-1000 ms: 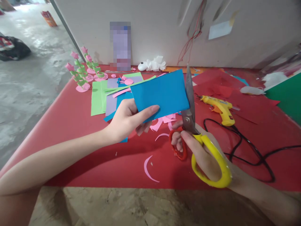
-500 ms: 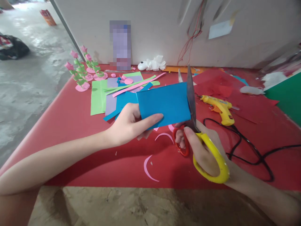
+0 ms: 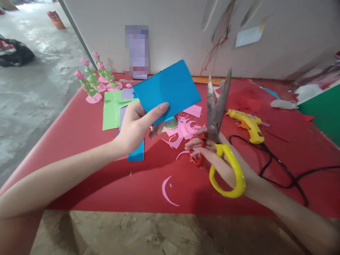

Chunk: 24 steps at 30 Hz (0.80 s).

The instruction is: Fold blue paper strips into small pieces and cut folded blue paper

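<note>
Between thumb and fingers, my left hand (image 3: pixel 135 124) pinches a blue sheet of paper (image 3: pixel 170 88), tilted and raised above the table. My right hand (image 3: pixel 220 156) has its fingers through the handles of a pair of scissors (image 3: pixel 215 124), one loop red and the other yellow. The blades point up, slightly parted, to the right of the blue paper and apart from it. Pink paper scraps (image 3: pixel 186 127) lie beneath, between the two hands. Below my left hand, a blue strip (image 3: pixel 136 152) rests on the table.
A yellow glue gun (image 3: pixel 249 124) with a black cord (image 3: pixel 287 163) lies on the red table (image 3: pixel 106 187) at right. Pink paper flowers (image 3: pixel 92 78) stand at back left, near green paper (image 3: pixel 111 109). A grey panel (image 3: pixel 175 35) rises behind. A pink crescent scrap (image 3: pixel 167 191) lies in front.
The blue paper has moved up and left, tilting, away from the scissors. The scissors have shifted slightly left and down. A blue strip now lies below my left hand, and the pink scraps are uncovered.
</note>
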Tool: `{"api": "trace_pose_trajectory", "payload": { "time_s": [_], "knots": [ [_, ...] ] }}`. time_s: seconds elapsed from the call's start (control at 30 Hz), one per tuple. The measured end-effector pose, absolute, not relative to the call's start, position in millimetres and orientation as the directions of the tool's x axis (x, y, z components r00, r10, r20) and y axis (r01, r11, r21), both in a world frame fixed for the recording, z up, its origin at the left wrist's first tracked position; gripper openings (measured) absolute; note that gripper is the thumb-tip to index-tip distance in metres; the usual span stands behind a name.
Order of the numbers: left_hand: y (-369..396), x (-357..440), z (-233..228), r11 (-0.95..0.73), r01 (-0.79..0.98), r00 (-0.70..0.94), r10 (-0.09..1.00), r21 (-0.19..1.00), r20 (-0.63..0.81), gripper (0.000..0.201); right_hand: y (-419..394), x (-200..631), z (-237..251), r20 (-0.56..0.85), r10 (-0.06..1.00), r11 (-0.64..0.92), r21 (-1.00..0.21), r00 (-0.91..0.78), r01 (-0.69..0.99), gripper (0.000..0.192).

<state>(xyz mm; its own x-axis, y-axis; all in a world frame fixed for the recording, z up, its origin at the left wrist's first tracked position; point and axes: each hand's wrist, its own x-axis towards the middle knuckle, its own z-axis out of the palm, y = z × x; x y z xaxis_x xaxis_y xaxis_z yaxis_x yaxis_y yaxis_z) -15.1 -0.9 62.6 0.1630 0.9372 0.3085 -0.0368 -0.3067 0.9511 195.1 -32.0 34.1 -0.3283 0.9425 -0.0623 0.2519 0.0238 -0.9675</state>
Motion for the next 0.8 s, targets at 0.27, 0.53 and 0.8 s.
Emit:
{"api": "trace_pose_trajectory", "payload": {
  "time_s": [0.27,0.53,0.8],
  "knots": [
    [0,-14,61,-0.283,-0.003,0.169,0.945,0.959,0.279,0.041,-45,200,33,-0.069,0.933,0.101,-0.892,-0.354,0.441,0.025],
    [-9,-10,66,-0.251,0.113,0.247,0.944,0.961,0.217,0.043,-49,192,39,-0.025,0.962,0.113,-0.869,-0.271,0.481,0.021],
    [-12,-8,67,-0.259,0.172,0.265,0.942,0.951,0.208,0.049,-52,188,42,-0.020,0.973,0.097,-0.869,-0.230,0.485,0.022]
  ]
}}
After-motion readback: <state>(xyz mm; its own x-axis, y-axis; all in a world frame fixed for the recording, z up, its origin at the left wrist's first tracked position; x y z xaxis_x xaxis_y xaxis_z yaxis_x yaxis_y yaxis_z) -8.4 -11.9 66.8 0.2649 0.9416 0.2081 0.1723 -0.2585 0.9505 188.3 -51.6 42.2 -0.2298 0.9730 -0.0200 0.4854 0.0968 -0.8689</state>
